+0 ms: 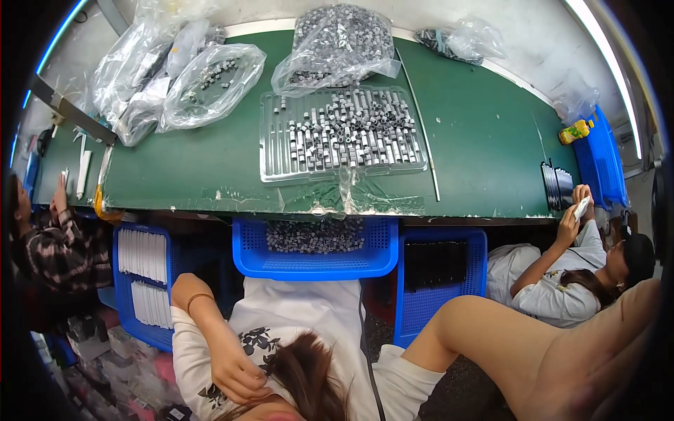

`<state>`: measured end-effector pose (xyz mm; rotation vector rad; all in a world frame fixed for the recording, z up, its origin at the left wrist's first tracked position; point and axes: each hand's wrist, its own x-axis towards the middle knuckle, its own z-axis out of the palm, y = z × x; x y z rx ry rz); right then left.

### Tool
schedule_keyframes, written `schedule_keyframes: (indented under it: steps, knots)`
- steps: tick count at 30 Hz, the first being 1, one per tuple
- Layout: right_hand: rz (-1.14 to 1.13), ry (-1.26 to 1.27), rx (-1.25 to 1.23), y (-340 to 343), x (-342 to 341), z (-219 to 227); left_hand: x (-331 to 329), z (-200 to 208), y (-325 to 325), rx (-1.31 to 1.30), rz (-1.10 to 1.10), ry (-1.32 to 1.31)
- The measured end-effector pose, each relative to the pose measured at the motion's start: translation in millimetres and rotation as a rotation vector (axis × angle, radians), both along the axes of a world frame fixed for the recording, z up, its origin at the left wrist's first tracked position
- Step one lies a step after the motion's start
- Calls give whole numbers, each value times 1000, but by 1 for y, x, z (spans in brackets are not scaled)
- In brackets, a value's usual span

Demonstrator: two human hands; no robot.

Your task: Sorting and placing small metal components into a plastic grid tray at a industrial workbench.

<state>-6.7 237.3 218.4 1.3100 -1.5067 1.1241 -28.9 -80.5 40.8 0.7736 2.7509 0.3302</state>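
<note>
Grey pieces (pixel 386 119) lay in a tray (pixel 275 151), bag (pixel 302 78) and blue basket (pixel 316 268). I couldn't tell whether the left hand (pixel 237 370) or right hand (pixel 611 344) gripped anything.

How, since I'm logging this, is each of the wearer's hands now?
Left hand: loosely curled, no held object visible; open or closed unclear.
Right hand: blurred near the edge; cannot be told.

Bright, even indoor light, white glare from a tube lamp (pixel 615 67) at right, glints on the plastic bags (pixel 239 88) and clear tray (pixel 275 149), dimmer shade below the green tabletop (pixel 491 140), curved edges and black corners
</note>
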Motion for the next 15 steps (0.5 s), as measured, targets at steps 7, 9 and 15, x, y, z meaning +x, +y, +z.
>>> schedule_keyframes:
  steps: [7, 9, 15]
  knots:
    - [43, 67, -35, -12, 16, 8, -40, 48, 23, 1231, -1235, -84]
    - [29, 99, -38, -15, 21, 8, -50, 55, 21, 1485, -1146, -193]
    - [-36, 229, 25, -25, 50, 18, -21, 90, 34, 1715, -890, -804]
